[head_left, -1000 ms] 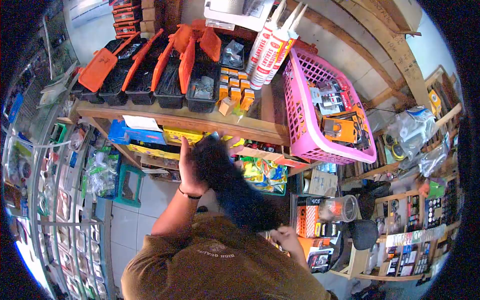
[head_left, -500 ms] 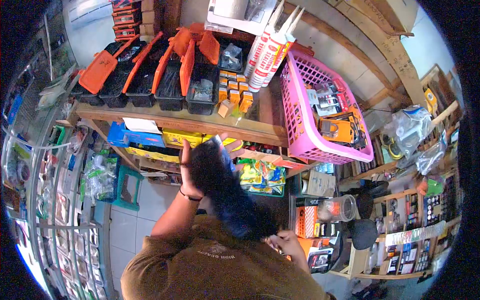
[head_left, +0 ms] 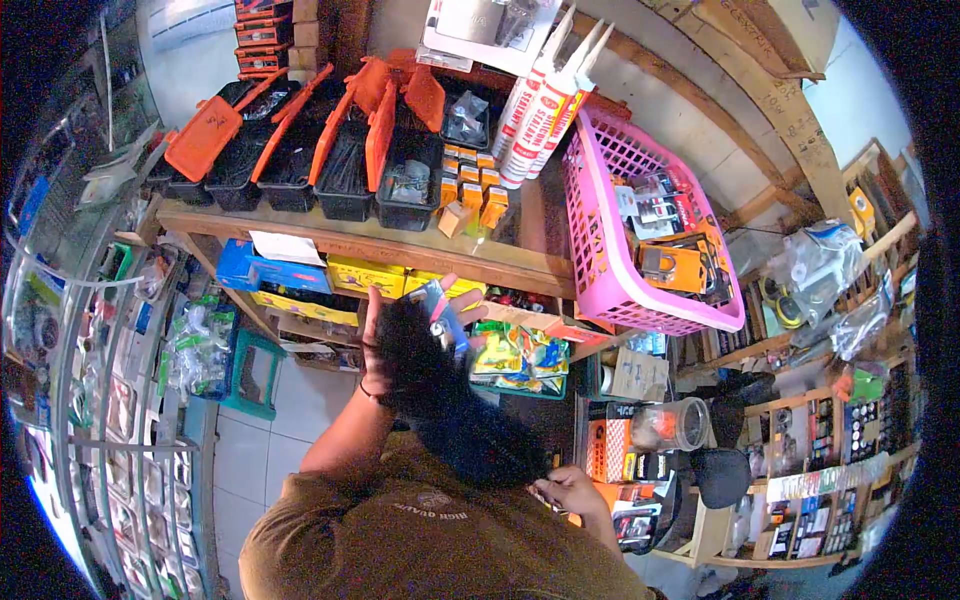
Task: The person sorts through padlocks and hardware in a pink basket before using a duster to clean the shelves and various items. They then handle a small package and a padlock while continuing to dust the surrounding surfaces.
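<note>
A black fluffy duster (head_left: 462,425) stretches from the lower right up toward my left hand, its fibres blurred in places. My right hand (head_left: 570,492) is closed around its handle end, most of which is hidden by the fingers. On my raised left hand (head_left: 376,350) lies a blue-and-white packaged item (head_left: 437,303), with fingertips showing past its right side and the thumb at the left. The duster's tip covers the packet's lower part and much of the palm. What is inside the packet cannot be made out.
Ahead is a wooden shelf (head_left: 400,245) with black bins (head_left: 345,200) under orange lids, small orange boxes (head_left: 468,185), silicone sealant tubes (head_left: 533,125) and a pink basket (head_left: 655,300). Yellow boxes (head_left: 365,277) sit below. A glass display (head_left: 130,430) stands left, with racks (head_left: 810,460) at right.
The duster's tip has shifted down and left across the packet, so more of the packet's blue face shows. Both hands keep their holds. The view has shifted slightly.
</note>
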Available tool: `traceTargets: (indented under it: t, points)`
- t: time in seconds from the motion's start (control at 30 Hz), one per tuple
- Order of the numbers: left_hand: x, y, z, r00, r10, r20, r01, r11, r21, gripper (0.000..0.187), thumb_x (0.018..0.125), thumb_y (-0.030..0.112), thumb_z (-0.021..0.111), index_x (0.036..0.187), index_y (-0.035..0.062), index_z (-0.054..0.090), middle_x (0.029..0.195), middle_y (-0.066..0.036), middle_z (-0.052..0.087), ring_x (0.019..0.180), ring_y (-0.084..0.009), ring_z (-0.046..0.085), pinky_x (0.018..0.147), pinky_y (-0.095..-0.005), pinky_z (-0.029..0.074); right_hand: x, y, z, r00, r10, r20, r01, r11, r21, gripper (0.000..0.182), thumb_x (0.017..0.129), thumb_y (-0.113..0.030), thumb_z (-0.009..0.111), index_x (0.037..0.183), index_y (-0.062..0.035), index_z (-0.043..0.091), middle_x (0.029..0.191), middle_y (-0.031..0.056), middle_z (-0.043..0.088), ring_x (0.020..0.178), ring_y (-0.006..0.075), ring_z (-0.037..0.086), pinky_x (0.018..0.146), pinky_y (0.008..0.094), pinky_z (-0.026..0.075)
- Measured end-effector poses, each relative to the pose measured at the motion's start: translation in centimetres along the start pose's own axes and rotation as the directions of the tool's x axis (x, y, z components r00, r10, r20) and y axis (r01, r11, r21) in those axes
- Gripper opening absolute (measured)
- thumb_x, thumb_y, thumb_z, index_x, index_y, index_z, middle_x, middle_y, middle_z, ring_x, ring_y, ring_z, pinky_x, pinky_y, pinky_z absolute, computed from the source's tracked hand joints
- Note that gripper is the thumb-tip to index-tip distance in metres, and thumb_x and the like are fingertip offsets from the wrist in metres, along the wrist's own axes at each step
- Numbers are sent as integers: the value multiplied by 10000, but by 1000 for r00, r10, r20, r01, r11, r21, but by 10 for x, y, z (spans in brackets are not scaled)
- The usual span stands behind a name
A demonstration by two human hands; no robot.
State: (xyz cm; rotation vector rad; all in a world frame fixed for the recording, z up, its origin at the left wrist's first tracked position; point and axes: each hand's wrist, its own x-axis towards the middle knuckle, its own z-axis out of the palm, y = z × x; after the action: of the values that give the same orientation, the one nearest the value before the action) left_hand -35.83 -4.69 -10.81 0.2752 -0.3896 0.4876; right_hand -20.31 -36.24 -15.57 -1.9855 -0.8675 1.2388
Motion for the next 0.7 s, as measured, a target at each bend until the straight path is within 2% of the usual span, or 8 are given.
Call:
traceTargets:
  t: [0.13, 0.23, 0.37, 0.4, 0.5, 0.63, 0.67, 0.7]
  points:
    - [2, -6, 21, 987, 117, -109, -156, 848, -506, 855, 743, 692, 299, 1285, 30, 287, 1310, -226, 288, 1192, -364, 311, 997, -496, 215, -5, -29, -2, 999, 26, -24, -24, 996, 82, 316, 822, -178, 570, 549, -27, 520, 494, -26, 458, 470, 44, 384, 417, 234, 304]
    - [-1, -2, 17, 993, 4, -115, -5, 1000, -1, 847, 766, 672, 281, 1287, 4, 273, 1314, -191, 306, 1200, -311, 326, 1009, -434, 229, -6, -32, -3, 997, 73, 8, -73, 995, 74, 327, 822, -179, 569, 532, -39, 508, 477, -24, 450, 445, 43, 379, 395, 231, 288]
    - [-1, -5, 22, 907, 90, -411, -197, 954, -227, 821, 744, 675, 334, 1289, 62, 293, 1278, -237, 330, 1196, -368, 302, 969, -503, 260, -7, -28, 0, 998, 23, -54, -13, 986, 164, 363, 822, -168, 564, 485, -68, 478, 425, -10, 445, 361, 52, 373, 334, 225, 248]
    - [-1, -7, 27, 991, 90, 99, -7, 770, -638, 869, 723, 697, 342, 1301, 54, 258, 1265, -270, 323, 1194, -402, 285, 967, -520, 253, -7, -29, -1, 998, 39, -45, -34, 993, 111, 361, 822, -160, 565, 485, -67, 473, 431, -15, 443, 369, 50, 368, 342, 226, 250]
    - [1, -3, 19, 963, 5, -269, -11, 1000, -19, 863, 724, 697, 342, 1304, 63, 260, 1272, -255, 326, 1194, -390, 295, 967, -516, 256, -6, -12, 0, 999, -3, 51, 3, 1000, 6, 363, 818, -152, 570, 482, -68, 464, 447, -25, 443, 385, 44, 355, 348, 223, 247]
    - [1, -5, 25, 935, 45, -352, -124, 971, -206, 878, 738, 698, 300, 1301, 27, 241, 1293, -238, 302, 1184, -372, 317, 986, -498, 227, -5, -11, 3, 992, -99, -72, 109, 983, 150, 350, 814, -146, 575, 489, -62, 475, 448, -21, 442, 382, 46, 354, 345, 227, 244]
    - [6, -9, 27, 981, 123, 154, -9, 809, -587, 885, 738, 697, 303, 1307, 24, 222, 1292, -244, 299, 1193, -371, 305, 986, -494, 232, -7, -26, 4, 997, 12, -71, 0, 987, 161, 349, 809, -148, 582, 487, -65, 474, 445, -24, 438, 381, 44, 351, 344, 226, 240]
    - [5, -7, 26, 980, 125, 156, -10, 810, -586, 885, 738, 697, 303, 1307, 24, 222, 1292, -244, 299, 1193, -371, 305, 986, -494, 232, -8, -34, 4, 990, 122, -70, -109, 979, 172, 348, 804, -150, 590, 486, -68, 473, 442, -26, 435, 380, 42, 349, 343, 224, 237]
